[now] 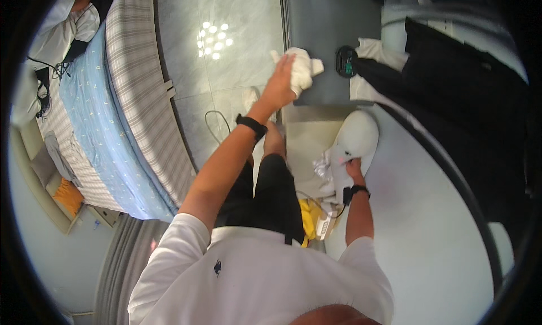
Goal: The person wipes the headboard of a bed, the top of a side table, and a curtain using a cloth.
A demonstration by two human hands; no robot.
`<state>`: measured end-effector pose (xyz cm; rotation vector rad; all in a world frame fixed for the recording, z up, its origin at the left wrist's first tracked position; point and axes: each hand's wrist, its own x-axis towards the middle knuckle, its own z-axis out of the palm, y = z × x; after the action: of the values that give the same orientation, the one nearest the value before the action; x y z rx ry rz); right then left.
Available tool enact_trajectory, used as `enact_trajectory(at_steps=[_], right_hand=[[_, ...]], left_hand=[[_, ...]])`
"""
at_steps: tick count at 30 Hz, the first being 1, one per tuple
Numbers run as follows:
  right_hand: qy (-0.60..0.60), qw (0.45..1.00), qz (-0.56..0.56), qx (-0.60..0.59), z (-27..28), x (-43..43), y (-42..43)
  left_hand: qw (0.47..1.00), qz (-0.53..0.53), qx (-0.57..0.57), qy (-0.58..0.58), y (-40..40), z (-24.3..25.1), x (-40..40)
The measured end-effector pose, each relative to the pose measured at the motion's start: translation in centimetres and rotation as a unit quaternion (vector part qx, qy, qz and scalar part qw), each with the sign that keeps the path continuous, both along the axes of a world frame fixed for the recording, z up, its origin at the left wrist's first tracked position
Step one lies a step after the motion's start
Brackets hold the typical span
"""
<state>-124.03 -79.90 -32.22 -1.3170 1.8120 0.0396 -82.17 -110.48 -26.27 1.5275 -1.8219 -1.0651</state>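
Observation:
My left hand (280, 83), with a black band on its wrist, grips a bunched white cloth (301, 71) over the near left corner of a dark grey top (322, 24). Lower and to the right, my right hand (354, 167) grasps a white plush toy (360, 132) near its small dark eye and pink cheek; its fingertips are partly hidden. The plush toy leans by the pale wall. Beside it lies a shiny, crumpled silvery-white piece (322, 166).
A black oval device (346, 61) rests on the grey top, near black garments (461, 100). Below the plush toy are a yellow item (310, 219) and a white box (327, 221). A bed with a blue quilt (91, 96) stands left; a person is partly visible upper left. A cable (218, 111) crosses the floor.

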Motion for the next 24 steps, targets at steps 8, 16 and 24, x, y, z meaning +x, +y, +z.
enact_trajectory(at_steps=[8,16,24], right_hand=[[0.043,0.934,0.065,0.348,9.3,7.2,-12.0],[-0.007,1.0,0.017,-0.005,8.1,23.0,-32.7],[0.055,0.987,0.032,0.144,0.5,26.6,-38.5]], left_hand=[[0.976,-0.003,0.216,-0.031,5.0,-2.2,-4.7],[0.952,0.079,0.236,0.178,5.7,-2.9,-2.0],[0.993,0.012,0.104,0.05,-7.5,-3.6,-0.2]])
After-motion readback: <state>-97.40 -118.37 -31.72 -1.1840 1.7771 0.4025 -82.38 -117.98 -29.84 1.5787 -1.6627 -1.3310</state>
